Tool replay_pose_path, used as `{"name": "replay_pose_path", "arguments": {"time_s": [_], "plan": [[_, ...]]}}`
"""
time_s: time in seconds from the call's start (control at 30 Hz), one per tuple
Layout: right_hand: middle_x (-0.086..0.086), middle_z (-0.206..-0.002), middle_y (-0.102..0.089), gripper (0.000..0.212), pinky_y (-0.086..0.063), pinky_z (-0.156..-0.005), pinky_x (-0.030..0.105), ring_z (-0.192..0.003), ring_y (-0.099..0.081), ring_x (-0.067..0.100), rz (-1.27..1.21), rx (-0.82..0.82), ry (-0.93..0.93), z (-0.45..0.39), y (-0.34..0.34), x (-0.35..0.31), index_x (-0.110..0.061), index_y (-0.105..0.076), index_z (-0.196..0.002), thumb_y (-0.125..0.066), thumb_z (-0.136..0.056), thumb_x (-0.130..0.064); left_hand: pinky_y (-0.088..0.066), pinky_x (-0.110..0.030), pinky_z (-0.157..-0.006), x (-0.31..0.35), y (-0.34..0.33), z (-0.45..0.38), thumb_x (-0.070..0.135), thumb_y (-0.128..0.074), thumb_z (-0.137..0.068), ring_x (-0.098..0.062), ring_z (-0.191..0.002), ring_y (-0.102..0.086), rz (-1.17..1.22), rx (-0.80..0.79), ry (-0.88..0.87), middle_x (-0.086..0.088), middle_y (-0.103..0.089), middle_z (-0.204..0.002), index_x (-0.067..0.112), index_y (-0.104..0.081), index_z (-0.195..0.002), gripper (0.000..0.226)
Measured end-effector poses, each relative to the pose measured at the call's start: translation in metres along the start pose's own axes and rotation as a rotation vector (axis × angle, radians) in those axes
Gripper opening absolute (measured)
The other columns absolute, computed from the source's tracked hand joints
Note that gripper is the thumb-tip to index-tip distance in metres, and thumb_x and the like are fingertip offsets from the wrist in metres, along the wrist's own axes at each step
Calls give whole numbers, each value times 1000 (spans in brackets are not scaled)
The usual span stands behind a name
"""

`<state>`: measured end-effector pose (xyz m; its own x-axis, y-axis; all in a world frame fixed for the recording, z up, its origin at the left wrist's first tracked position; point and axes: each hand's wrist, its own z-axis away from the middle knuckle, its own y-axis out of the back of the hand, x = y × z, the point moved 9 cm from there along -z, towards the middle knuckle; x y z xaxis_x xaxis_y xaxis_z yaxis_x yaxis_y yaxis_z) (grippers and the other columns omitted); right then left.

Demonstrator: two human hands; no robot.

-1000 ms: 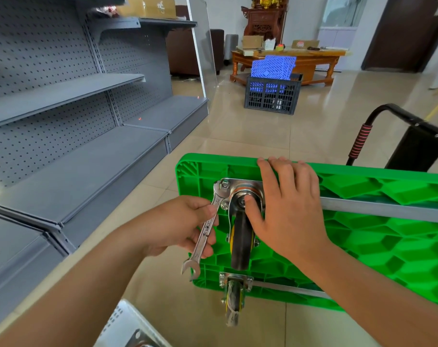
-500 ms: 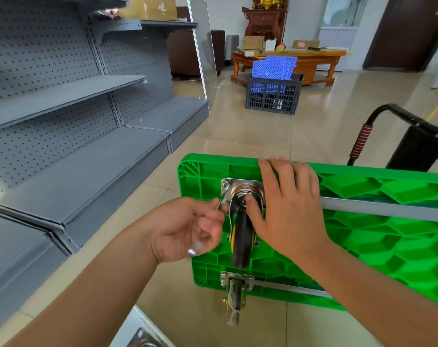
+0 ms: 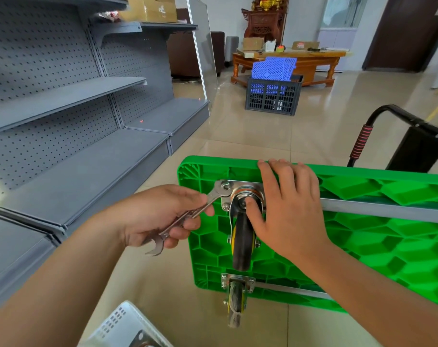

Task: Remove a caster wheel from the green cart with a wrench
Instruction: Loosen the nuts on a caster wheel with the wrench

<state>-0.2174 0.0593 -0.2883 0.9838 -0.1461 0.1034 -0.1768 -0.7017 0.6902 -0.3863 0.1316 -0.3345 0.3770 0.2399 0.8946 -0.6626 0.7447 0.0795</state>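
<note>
The green cart (image 3: 363, 241) stands tipped on its side on the floor, ribbed underside toward me. A caster wheel (image 3: 241, 242) with a silver mounting plate hangs at its upper left corner; a second caster (image 3: 234, 300) sits below it. My left hand (image 3: 160, 216) grips a silver open-ended wrench (image 3: 188, 216) by the shaft, its upper jaw set on the top left bolt of the plate. My right hand (image 3: 290, 206) lies over the cart's top edge, fingers hooked over it and thumb pressing the caster's swivel head.
Grey metal shelving (image 3: 75, 146) runs along the left. A white perforated basket (image 3: 120, 326) sits at the bottom edge near me. The cart's black handle (image 3: 393, 136) juts up at the right. A dark crate (image 3: 273, 96) with blue panels and a wooden table (image 3: 288, 61) stand farther back.
My left hand swung the wrench handle down and left, then reset it; the jaw now sits on the top left bolt at a flatter angle. My right hand has not moved.
</note>
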Motion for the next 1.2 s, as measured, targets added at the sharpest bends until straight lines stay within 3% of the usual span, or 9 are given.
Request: {"name": "replay_pose_path", "arguments": {"time_s": [0.2, 0.27, 0.4, 0.53, 0.8, 0.93, 1.2], "plan": [[16, -134, -54, 64, -30, -114, 53, -123, -47, 38, 0, 4, 0, -1, 0, 0, -4, -51, -142, -50, -95, -47, -39, -29, -56, 31, 40, -1, 39, -56, -102, -15, -54, -47, -770, 379, -160, 1, -59, -64, 26, -69, -90, 22], [16, -134, -54, 64, -30, -113, 53, -122, -47, 38, 3, 1, -2, -1, 0, 0, -4, -51, -142, -50, -95, -47, -47, -33, -63, 37, 44, 0, 43, -55, -101, -18, -64, -56, -909, 445, -174, -3, -66, -74, 30, -70, -89, 23], [16, -135, -53, 65, -29, -114, 53, -123, -47, 37, 4, -4, 2, -1, -1, 0, -4, -50, -143, -50, -95, -47, -56, -38, -81, 38, 42, 1, 49, -50, -101, -19, -82, -63, -1049, 475, -131, 4, -66, -81, 38, -68, -94, 22], [16, -135, -54, 65, -29, -114, 53, -123, -47, 38, 1, -5, -1, -1, -1, 0, -4, -50, -143, -50, -95, -47, -53, -44, -89, 42, 40, 4, 56, -44, -101, -20, -96, -59, -1135, 538, -115, 11, -61, -82, 47, -61, -95, 21], [16, -135, -54, 64, -29, -115, 54, -124, -47, 38, -4, -3, 3, -1, -2, 0, -4, -51, -143, -50, -95, -47, -46, -35, -75, 61, 32, 12, 56, -41, -103, -28, -98, -61, -1294, 686, -169, 8, -55, -87, 39, -61, -101, 26], [16, -135, -54, 64, -29, -115, 54, -125, -46, 37, -2, -3, 2, -1, -2, 0, -4, -50, -143, -51, -95, -47, -43, -34, -81, 69, 25, 13, 54, -38, -104, -28, -100, -63, -1421, 757, -188, 7, -50, -87, 34, -63, -110, 33], [17, -134, -55, 64, -30, -114, 54, -124, -47, 38, -9, 18, 4, -1, -1, 0, -3, -52, -141, -53, -94, -46, -41, -33, -73, 60, 30, 7, 55, -38, -104, -29, -99, -63, -1381, 759, -151, 6, -48, -82, 30, -62, -103, 34]]}}
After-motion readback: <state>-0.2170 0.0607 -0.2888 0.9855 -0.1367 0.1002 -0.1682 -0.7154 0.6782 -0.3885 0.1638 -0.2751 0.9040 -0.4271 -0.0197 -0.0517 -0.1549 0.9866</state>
